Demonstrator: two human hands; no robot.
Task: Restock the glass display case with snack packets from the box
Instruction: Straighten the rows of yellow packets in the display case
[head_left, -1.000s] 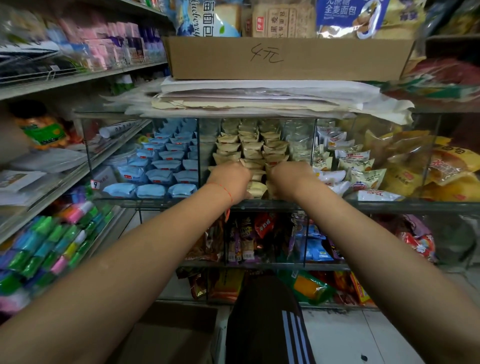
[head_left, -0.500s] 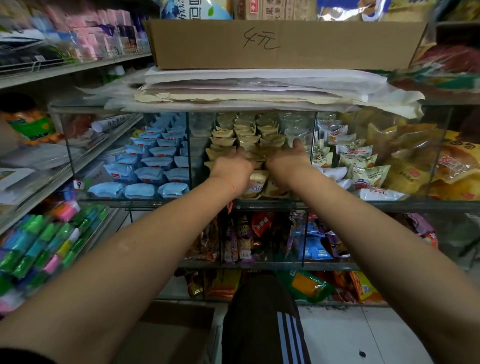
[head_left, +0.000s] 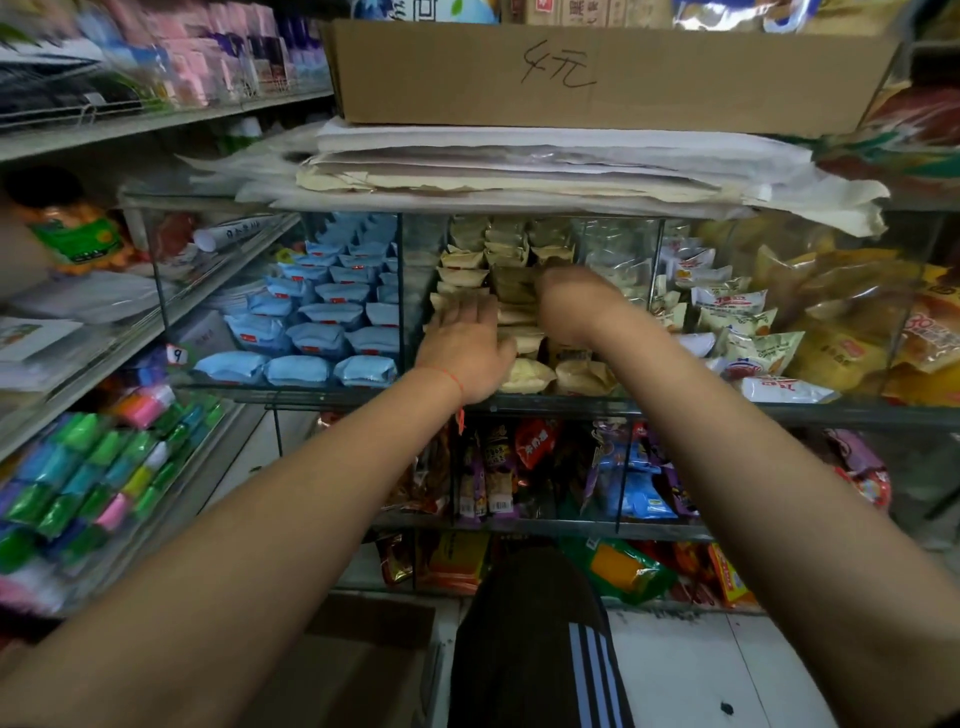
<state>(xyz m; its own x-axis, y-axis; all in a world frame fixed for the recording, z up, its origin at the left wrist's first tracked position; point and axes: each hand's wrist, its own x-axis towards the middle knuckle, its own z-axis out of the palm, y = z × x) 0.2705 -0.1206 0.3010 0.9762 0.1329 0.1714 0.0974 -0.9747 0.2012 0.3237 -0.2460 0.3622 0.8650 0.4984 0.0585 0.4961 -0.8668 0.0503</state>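
The glass display case (head_left: 691, 409) stands in front of me with several compartments. Its middle compartment holds rows of beige snack packets (head_left: 525, 375). My left hand (head_left: 464, 349) lies flat on the left rows, fingers straight and pointing inward. Further in, my right hand (head_left: 577, 307) presses on the beige packets to the right; its fingers are hidden behind the back of the hand. An open cardboard box (head_left: 358, 670) sits on the floor at my lower left, and I cannot see inside it.
Blue packets (head_left: 317, 340) fill the left compartment; white-green packets (head_left: 740, 322) and yellow bags (head_left: 852, 332) fill the right ones. Stacked paper (head_left: 519, 166) and a marked carton (head_left: 597, 73) lie on top. Below are mixed snacks (head_left: 524, 467). A shelf of coloured rolls (head_left: 78, 483) is left.
Both hands have pushed deeper into the middle compartment over the beige packets. My left hand has flattened out, and my right hand has gone further back.
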